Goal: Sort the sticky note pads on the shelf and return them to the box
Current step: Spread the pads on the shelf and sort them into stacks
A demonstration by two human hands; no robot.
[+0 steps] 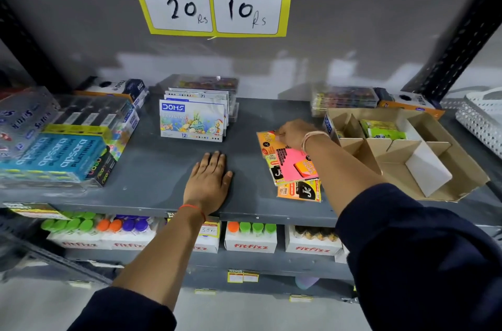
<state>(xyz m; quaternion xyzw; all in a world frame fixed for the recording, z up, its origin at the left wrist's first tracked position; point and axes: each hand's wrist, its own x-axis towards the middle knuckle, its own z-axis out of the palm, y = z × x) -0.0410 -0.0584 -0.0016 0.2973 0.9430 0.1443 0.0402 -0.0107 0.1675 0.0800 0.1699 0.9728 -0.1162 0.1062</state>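
Several sticky note pads lie overlapped on the grey shelf [152, 167]: a pink pad [294, 165] on top, an orange pad [267, 139] behind it and another orange pad [298, 191] at the front. My right hand [292, 134] rests on the far orange pad, fingers curled on its corner. My left hand [210, 178] lies flat on the bare shelf, fingers apart, holding nothing. To the right stands a cardboard box [434, 157] with dividers; a green pad [380, 128] sits in its back compartment.
Doms pastel boxes [193, 120] stand at the middle back. Apsara pencil packs [58, 157] fill the left side. Crayon packs [343, 100] lie behind the box, a white basket [482, 116] at far right. Fitfizz bottles [250, 238] line the shelf below.
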